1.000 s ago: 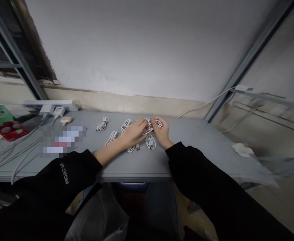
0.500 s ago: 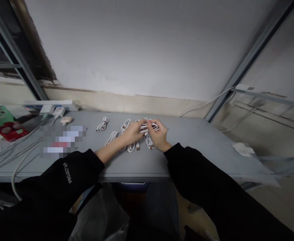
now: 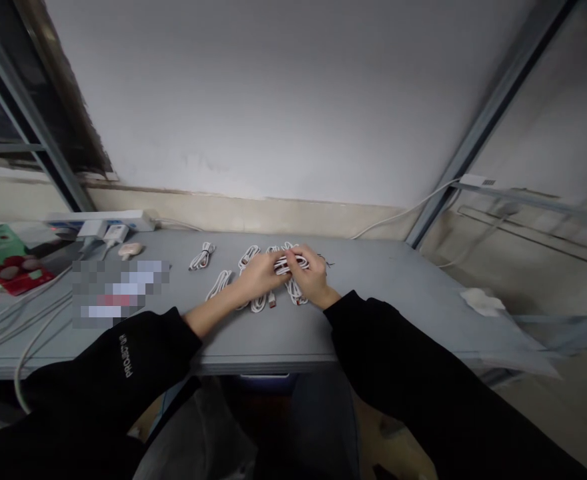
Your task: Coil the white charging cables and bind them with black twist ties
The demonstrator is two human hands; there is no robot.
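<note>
Both my hands sit at the middle of a grey table (image 3: 373, 287), pinching a white coiled cable (image 3: 289, 263) with red-marked ends between their fingertips. My left hand (image 3: 258, 277) holds its left side and my right hand (image 3: 313, 273) its right side. Several other bundled white cables lie nearby. One (image 3: 294, 291) lies under my right hand, another (image 3: 258, 302) lies just below my left hand, and two more (image 3: 249, 259) (image 3: 218, 285) are close to its left. A further bundle (image 3: 202, 257) lies farther left.
A white power strip (image 3: 98, 220) with plugged-in chargers stands at the back left, near a small beige object (image 3: 130, 251). A pixelated patch (image 3: 118, 293) covers part of the table. A red-and-green package (image 3: 6, 263) and loose white cords (image 3: 23, 327) lie left; a crumpled tissue (image 3: 482, 302) lies right.
My hands have drawn closer together and the held coil looks tighter and narrower. The view has tilted up slightly, so the table sits lower in the picture.
</note>
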